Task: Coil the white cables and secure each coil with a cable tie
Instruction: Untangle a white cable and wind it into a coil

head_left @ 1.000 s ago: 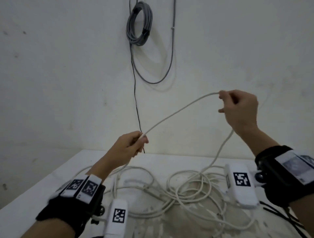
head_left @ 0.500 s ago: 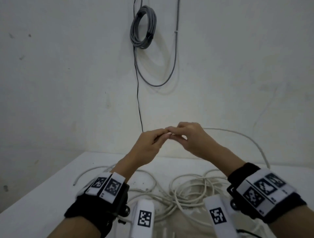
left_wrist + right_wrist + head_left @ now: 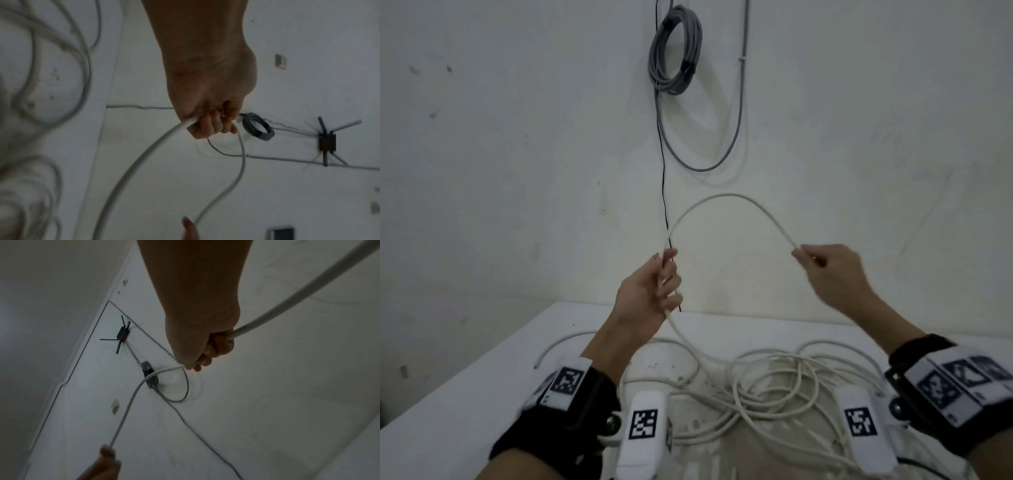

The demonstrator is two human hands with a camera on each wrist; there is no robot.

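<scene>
A white cable [image 3: 726, 196] arches in the air between my two raised hands. My left hand [image 3: 654, 294] grips it with curled fingers [image 3: 207, 128], and the cable [image 3: 144, 155] leaves the fist downward to the table. My right hand [image 3: 822, 263] pinches the cable's other side, and the cable [image 3: 298, 296] passes on through its curled fingers [image 3: 216, 345]. The remaining white cable lies in a loose tangle [image 3: 774, 387] on the white table [image 3: 465, 394] below both hands. I see no cable tie.
A grey cable coil [image 3: 674, 48] hangs on the white wall just behind the table, with a grey loop and a thin black wire [image 3: 664, 192] dropping from it. A dark router with antennas [image 3: 327, 142] is mounted farther along the wall.
Half a second ago my hands met fingertip to fingertip. They have since drawn apart, the right hand moving right, and an arch of cable now stands between them.
</scene>
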